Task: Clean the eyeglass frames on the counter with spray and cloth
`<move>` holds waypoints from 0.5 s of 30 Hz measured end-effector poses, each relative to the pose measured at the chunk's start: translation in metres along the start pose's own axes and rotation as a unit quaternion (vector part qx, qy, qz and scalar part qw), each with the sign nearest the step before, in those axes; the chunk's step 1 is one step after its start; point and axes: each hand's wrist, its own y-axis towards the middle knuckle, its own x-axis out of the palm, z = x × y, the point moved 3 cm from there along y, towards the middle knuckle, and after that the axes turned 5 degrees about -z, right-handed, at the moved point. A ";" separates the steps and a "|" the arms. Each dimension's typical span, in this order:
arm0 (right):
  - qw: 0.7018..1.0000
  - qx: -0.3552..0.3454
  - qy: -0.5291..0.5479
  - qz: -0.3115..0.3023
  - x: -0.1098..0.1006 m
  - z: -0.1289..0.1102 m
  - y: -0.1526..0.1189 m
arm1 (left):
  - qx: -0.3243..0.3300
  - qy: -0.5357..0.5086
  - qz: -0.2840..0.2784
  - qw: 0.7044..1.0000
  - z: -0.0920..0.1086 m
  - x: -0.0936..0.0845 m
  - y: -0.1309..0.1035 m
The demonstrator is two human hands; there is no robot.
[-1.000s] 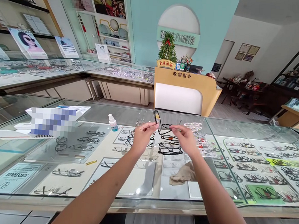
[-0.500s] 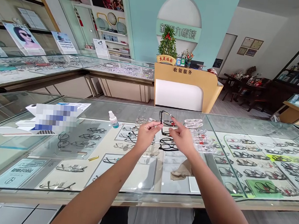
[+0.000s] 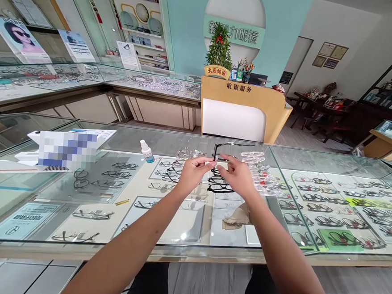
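My left hand (image 3: 196, 171) is closed in a pinch on a pair of black-framed glasses (image 3: 215, 151), held up above the glass counter. The frame stands edge-on, and one temple sticks out to the right. Close beside it is my right hand (image 3: 237, 173), its index finger and thumb apart and pointing at the glasses; whether a fingertip touches them is hard to see. Beneath both hands lie several dark-framed glasses (image 3: 220, 187) in a column. Clear-framed glasses (image 3: 264, 176) are stacked to the right of them. A crumpled beige cloth (image 3: 236, 219) rests nearer to me, partly behind my right forearm.
A spray bottle (image 3: 146, 151) stands on the glass counter (image 3: 189, 249), left of my hands. Further left are a white-and-blue folded box (image 3: 64, 149) and a small yellow item (image 3: 122, 202). More glasses (image 3: 331, 221) fill the right section. A wooden cashier desk (image 3: 245, 94) stands beyond.
The glasses have turned, so the temple now points out to the right above my right hand. My right index finger has come off the temple and moved lower and left.
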 end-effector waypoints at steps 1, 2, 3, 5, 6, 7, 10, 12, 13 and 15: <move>1.000 -0.005 -0.009 -0.010 0.003 0.001 0.001 | -0.006 -0.006 -0.004 1.000 0.001 0.000 0.000; 1.000 -0.014 -0.016 -0.015 0.006 0.002 0.001 | -0.013 -0.013 -0.008 1.000 0.002 0.000 0.000; 0.999 -0.028 -0.020 -0.016 0.008 0.003 0.001 | -0.021 -0.020 -0.014 0.999 0.003 0.001 0.000; 0.998 -0.063 -0.019 -0.010 0.011 0.005 0.002 | -0.031 -0.037 -0.025 0.998 0.005 0.001 0.000; 0.997 -0.082 -0.016 -0.004 0.013 0.006 0.002 | -0.032 -0.045 -0.032 0.998 0.006 0.001 0.000; 0.995 -0.099 -0.011 0.005 0.014 0.008 0.003 | -0.030 -0.051 -0.039 0.998 0.007 0.001 0.000; 0.991 -0.133 0.006 0.027 0.018 0.012 0.004 | -0.021 -0.049 -0.055 0.997 0.009 0.000 0.000; 0.990 -0.136 0.019 0.038 0.020 0.014 0.005 | -0.018 -0.038 -0.060 0.997 0.009 -0.001 0.000; 0.990 -0.132 0.029 0.041 0.021 0.015 0.005 | -0.018 -0.032 -0.061 0.997 0.008 -0.001 0.000; 0.991 -0.117 0.055 0.045 0.023 0.015 0.005 | -0.025 -0.026 -0.062 0.997 0.007 0.000 0.000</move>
